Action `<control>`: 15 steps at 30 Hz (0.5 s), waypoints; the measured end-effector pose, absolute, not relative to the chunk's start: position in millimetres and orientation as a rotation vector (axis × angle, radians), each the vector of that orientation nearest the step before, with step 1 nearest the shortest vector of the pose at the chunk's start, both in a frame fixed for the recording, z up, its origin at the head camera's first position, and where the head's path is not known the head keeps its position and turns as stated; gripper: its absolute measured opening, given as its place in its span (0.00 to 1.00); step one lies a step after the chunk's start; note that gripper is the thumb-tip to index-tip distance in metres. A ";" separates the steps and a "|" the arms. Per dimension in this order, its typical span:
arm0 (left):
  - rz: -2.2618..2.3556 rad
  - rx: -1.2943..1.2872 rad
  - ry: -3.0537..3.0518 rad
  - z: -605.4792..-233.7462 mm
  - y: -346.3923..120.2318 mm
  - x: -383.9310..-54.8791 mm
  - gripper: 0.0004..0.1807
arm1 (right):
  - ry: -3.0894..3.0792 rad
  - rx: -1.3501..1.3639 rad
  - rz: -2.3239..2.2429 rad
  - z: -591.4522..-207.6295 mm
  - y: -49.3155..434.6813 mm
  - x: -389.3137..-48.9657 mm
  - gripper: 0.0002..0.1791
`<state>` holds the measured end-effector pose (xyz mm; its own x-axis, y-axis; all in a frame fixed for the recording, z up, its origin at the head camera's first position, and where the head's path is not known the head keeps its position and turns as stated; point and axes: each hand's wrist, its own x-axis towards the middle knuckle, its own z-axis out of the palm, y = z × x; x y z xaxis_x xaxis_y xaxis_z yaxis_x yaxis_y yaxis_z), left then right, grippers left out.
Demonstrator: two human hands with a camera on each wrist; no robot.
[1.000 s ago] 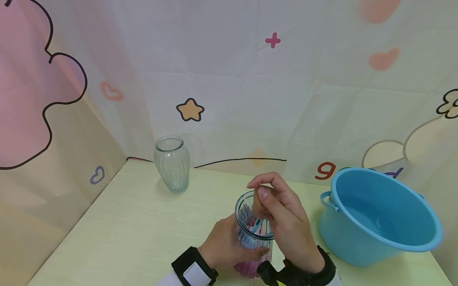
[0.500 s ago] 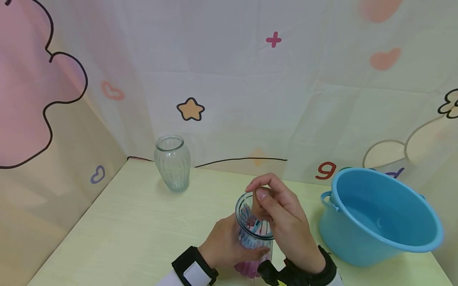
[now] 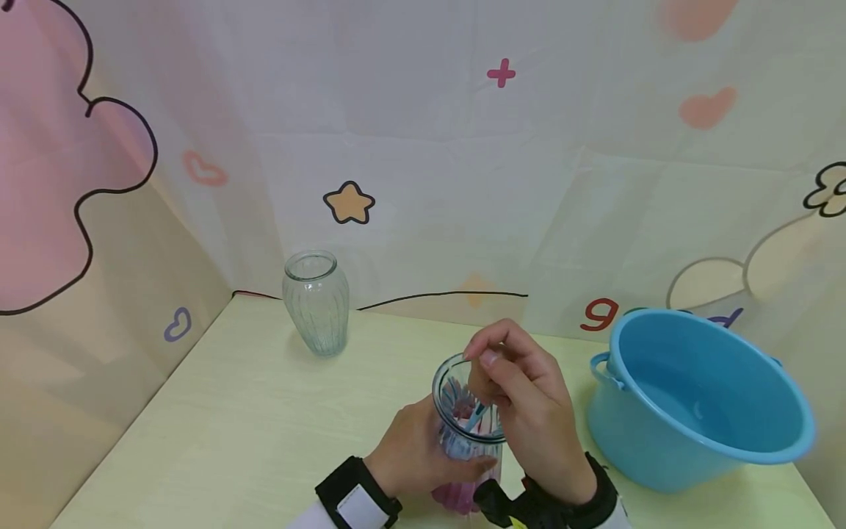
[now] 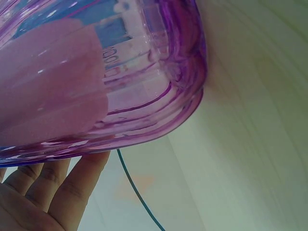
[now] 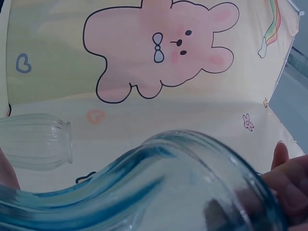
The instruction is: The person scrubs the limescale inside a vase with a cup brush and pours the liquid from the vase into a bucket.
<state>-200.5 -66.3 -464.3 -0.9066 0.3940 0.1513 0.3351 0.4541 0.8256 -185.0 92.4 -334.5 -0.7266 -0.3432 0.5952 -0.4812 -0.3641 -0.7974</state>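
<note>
A ribbed glass vase (image 3: 456,496), tinted blue above and purple-pink at its base, stands at the front of the table. My left hand (image 3: 413,452) wraps its side, and its fingers (image 4: 79,187) show beneath the purple glass in the left wrist view. Over the mouth is my right hand (image 3: 535,419), its fingers curled and seeming to pinch a light-blue stick (image 3: 476,417) that runs down inside. The stick's upper end is hidden by that hand. Through the glass a rounded pink shape (image 4: 57,91) shows; its kind is unclear.
A clear ribbed vase (image 3: 319,312) stands at the back left of the table (image 3: 251,426). To the right is a large blue bucket (image 3: 654,448) with a side handle. A printed cloth backdrop (image 3: 423,184) hangs behind.
My right hand shifts slightly to the right at the mouth, and more of the light-blue stick shows. The left hand keeps its hold on the tinted vase.
</note>
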 end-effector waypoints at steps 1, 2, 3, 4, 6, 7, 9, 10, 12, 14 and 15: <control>1.469 0.657 2.625 -464.2 -66.3 -200.4 0.39 | -1.708 1.121 2.251 -334.1 92.1 -184.5 0.21; 1.466 0.655 2.628 -464.1 -66.4 -200.3 0.39 | -1.709 1.111 2.243 -333.7 91.9 -184.0 0.21; 1.465 0.652 2.630 -464.0 -66.4 -200.3 0.39 | -1.707 1.105 2.234 -333.2 91.7 -183.4 0.21; 1.464 0.649 2.630 -463.8 -66.3 -200.3 0.39 | -1.708 1.099 2.223 -332.5 91.7 -182.9 0.22; 1.461 0.640 2.633 -463.6 -66.2 -200.6 0.39 | -1.696 1.091 2.205 -331.5 91.8 -182.4 0.23; 1.459 0.634 2.633 -463.5 -66.1 -200.7 0.40 | -1.683 1.090 2.200 -331.1 91.9 -182.2 0.24; 1.456 0.622 2.631 -463.4 -65.6 -201.1 0.41 | -1.619 1.111 2.206 -331.8 92.3 -182.8 0.25; 1.455 0.618 2.631 -463.4 -65.4 -201.1 0.41 | -1.579 1.127 2.212 -332.3 92.5 -183.3 0.25; 1.450 0.616 2.638 -463.5 -65.1 -201.2 0.42 | -1.498 1.156 2.223 -334.1 93.3 -184.4 0.26; 1.446 0.622 2.652 -463.5 -65.0 -201.1 0.43 | -1.431 1.179 2.231 -335.4 94.7 -185.5 0.27; 1.445 0.622 2.660 -463.5 -65.0 -200.9 0.43 | -1.407 1.185 2.230 -335.5 95.7 -185.9 0.27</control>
<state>-200.9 -65.0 -463.5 -0.9176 0.3705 0.1438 0.3223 0.4820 0.8147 -185.9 95.7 -335.5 -0.6377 -0.2010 0.7436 -0.5846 -0.5022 -0.6372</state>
